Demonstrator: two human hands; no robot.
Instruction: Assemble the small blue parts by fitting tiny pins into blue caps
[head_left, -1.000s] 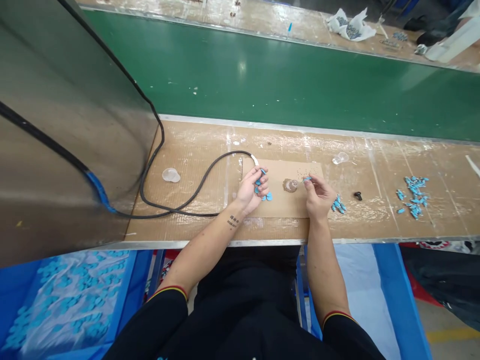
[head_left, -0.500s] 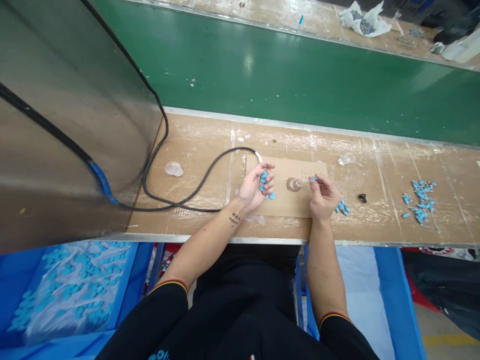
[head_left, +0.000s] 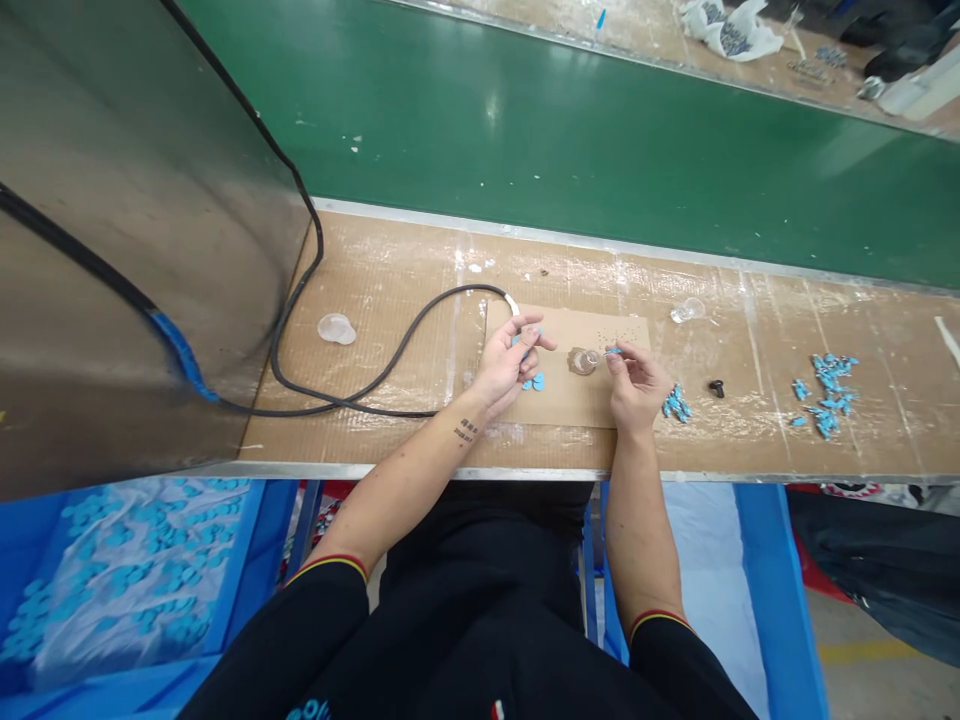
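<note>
My left hand (head_left: 508, 365) is partly curled, palm inward, with bits of small blue discs showing between thumb and fingers. Just below its fingertips, a few blue discs (head_left: 538, 382) lie on a flat cardboard sheet (head_left: 566, 408). My right hand (head_left: 637, 388) pinches a small slim blue piece (head_left: 613, 351) between thumb and fingertips; its exact kind is too small to make out. Between the hands, a small clear round container (head_left: 584, 361) sits on the sheet. Tiny dark specks (head_left: 616, 337) are scattered above the right fingertips.
Small blue pieces (head_left: 676, 404) lie right of my right hand, with a larger pile (head_left: 831, 395) farther right. A black fitting (head_left: 717, 388) is between them. A black cable (head_left: 405, 365) loops leftward. Below the bench edge stands a blue bin (head_left: 259, 560) of blue discs.
The left fingers and thumb have shifted over the discs in the palm, hiding most of them. The right hand keeps its pinch on the blue piece. The whole view has moved slightly.
</note>
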